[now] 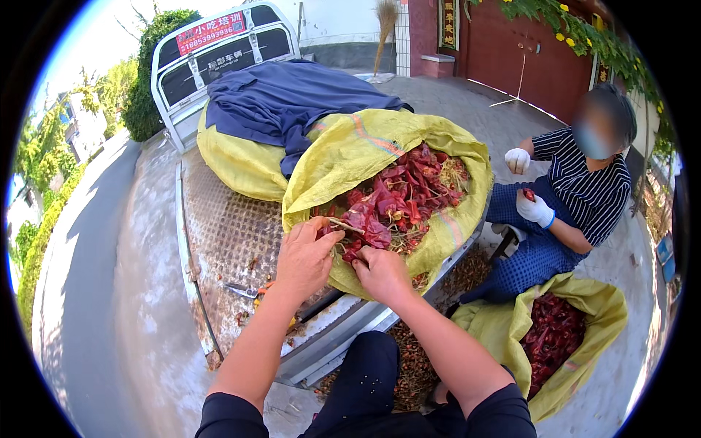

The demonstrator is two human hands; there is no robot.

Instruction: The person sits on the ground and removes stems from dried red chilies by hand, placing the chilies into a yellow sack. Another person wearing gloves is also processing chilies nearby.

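Note:
Dried red chili peppers with pale stems fill the mouth of a yellow woven sack lying on a truck bed. My left hand is at the sack's near edge, its fingers closed on a pepper and its stem. Close beside it on the right, my right hand pinches a red pepper low in the pile between thumb and fingers. Orange-handled pruning shears lie on the rusty bed left of my left forearm, their handles partly hidden.
A dark blue cloth covers the sacks behind. On the right sits a person in white gloves, holding a red pepper. Near them stands another yellow sack of red peppers. Stem scraps litter the ground below the metal bed edge.

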